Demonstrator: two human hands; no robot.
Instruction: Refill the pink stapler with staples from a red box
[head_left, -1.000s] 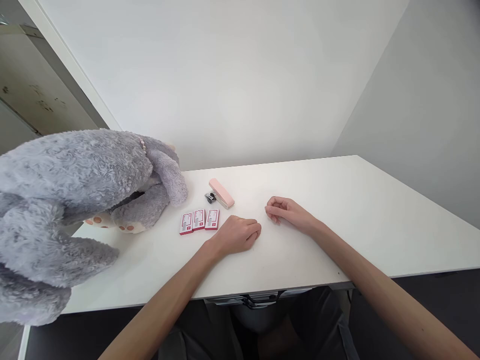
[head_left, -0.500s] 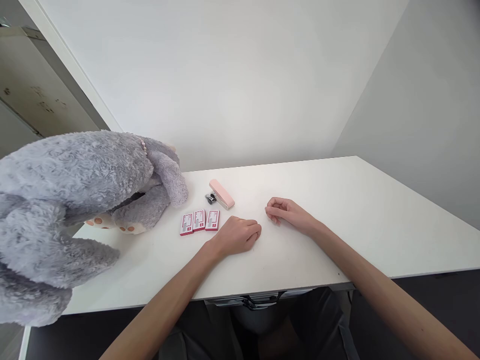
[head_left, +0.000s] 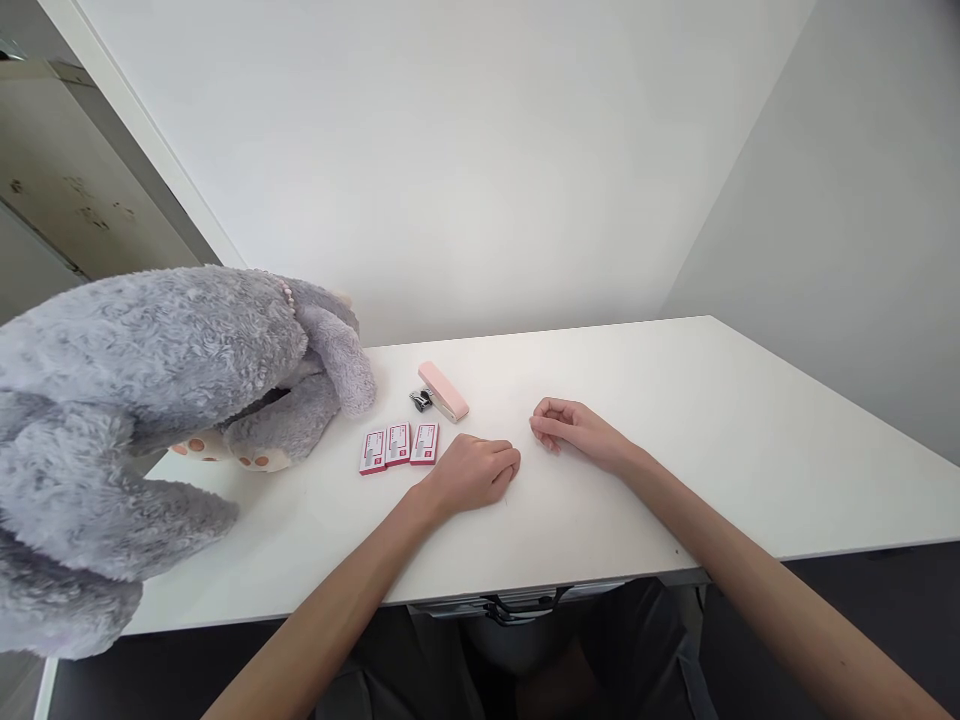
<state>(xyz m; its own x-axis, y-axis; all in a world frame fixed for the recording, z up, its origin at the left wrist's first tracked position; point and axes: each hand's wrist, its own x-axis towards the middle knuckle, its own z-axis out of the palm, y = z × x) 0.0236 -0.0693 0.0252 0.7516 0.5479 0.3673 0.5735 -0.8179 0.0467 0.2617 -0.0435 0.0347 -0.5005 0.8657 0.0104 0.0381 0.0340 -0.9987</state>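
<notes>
My left hand (head_left: 477,472) rests palm down on the white table (head_left: 645,400), its fingers curled in. The inside of that fist is hidden. Just left of it lie three small white and magenta boxes (head_left: 398,444) in a row, close together. My right hand (head_left: 570,428) lies on its side a little farther right, loosely curled, with nothing visible in its fingers. Beyond the left hand is a pink stapler (head_left: 442,388), set at a slant. Beside the stapler sits a small black and silver metal item (head_left: 421,400), too small to name surely.
A large grey plush toy (head_left: 187,350) leans over the table's left side, its arm reaching near the stapler. White wall (head_left: 465,180) stands behind the table, with a grey wall (head_left: 847,230) at the right. Under the front edge a dark handle (head_left: 517,605) shows.
</notes>
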